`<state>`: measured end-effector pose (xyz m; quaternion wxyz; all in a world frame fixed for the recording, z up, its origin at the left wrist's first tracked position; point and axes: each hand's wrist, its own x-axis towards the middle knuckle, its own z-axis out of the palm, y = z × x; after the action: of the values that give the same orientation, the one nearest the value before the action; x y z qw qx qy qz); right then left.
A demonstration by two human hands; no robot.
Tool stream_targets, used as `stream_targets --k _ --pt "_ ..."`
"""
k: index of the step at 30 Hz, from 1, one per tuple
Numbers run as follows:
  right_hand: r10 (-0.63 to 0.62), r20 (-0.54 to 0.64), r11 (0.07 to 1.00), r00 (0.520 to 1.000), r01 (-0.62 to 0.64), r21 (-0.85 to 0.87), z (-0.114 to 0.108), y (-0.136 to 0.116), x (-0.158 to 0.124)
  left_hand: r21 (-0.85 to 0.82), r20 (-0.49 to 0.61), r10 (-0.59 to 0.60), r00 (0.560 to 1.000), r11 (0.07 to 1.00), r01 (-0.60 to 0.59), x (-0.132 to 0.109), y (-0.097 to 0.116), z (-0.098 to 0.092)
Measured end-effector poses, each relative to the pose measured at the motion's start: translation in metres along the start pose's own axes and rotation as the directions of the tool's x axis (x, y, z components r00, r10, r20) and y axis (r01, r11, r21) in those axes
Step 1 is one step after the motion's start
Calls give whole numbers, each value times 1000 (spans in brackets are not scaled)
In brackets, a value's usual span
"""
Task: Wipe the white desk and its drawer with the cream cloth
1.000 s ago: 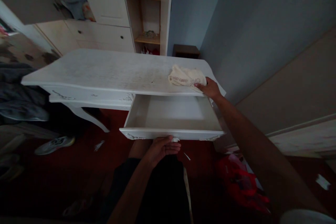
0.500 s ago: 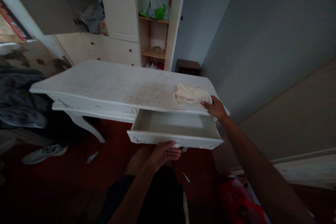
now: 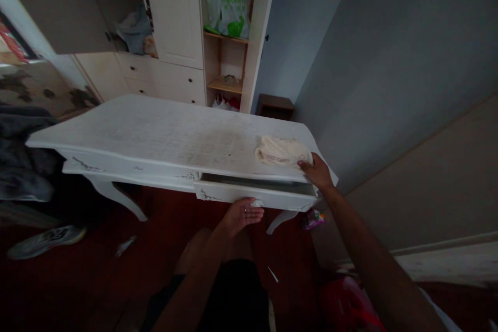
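A white drawer stands slightly pulled out of the front of a white table. My left hand is at the drawer's front, palm up, with its fingers closed around the small pale knob. On the right end of the tabletop lies a cream cloth with a patterned band. My right hand grips the cloth's right end between thumb and fingers, by the table's edge. Dark smudges mark the tabletop left of the cloth.
Behind the table stands a white wardrobe with plastic bags on a shelf. A brown box is near the grey wall. On the red floor are a shoe, a pink box and a red bag.
The drawer has moved inward and is now mostly closed, with my left hand still at its knob. My right hand stays on the cloth. The camera view has shifted slightly.
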<state>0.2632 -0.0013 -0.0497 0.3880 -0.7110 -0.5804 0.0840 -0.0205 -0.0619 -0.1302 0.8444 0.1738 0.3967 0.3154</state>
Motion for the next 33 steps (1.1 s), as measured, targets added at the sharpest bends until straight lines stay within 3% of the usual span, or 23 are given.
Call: stream_targets --k 9,33 --pt "20 9 999 1000 -20 -26 -1 -5 -2 -27 -20 69 997 997 -69 30 20 9" --pt "-38 8 992 999 38 -121 1 1 -2 -23 -29 177 984 984 -177 50 28 10"
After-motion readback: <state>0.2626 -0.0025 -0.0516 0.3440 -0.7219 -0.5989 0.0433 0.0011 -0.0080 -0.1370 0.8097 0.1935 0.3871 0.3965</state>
